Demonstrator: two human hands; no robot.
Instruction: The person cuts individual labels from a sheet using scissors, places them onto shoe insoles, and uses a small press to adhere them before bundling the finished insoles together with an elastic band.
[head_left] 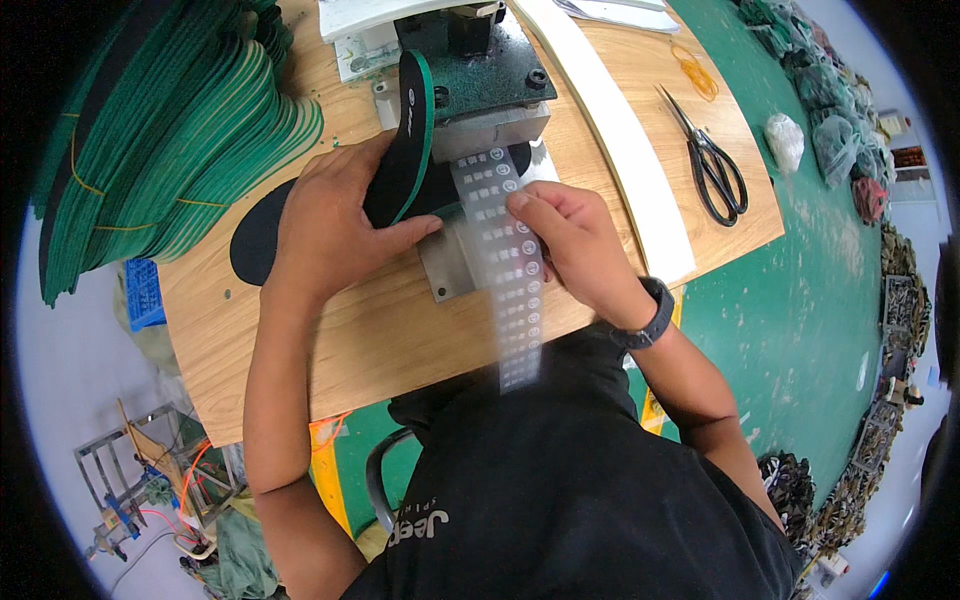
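My left hand (pixel 335 225) grips a black insole with a green edge (pixel 412 130), held on edge against the dark green press machine (pixel 480 60). My right hand (pixel 570 245) pinches a long clear strip of small white labels (pixel 505 250) that runs from under the press head toward my body. Under both hands lies a grey metal base plate (pixel 450 270) on the wooden table (pixel 340 340). Another black insole (pixel 255 240) lies flat to the left of my left hand.
A tall stack of green-edged insoles bound with yellow bands (pixel 170 140) fills the table's left. Black scissors (pixel 712 160) and a rubber band (pixel 697 72) lie at the right, beyond a white board (pixel 620 150). Green floor and bagged goods (pixel 830 140) lie further right.
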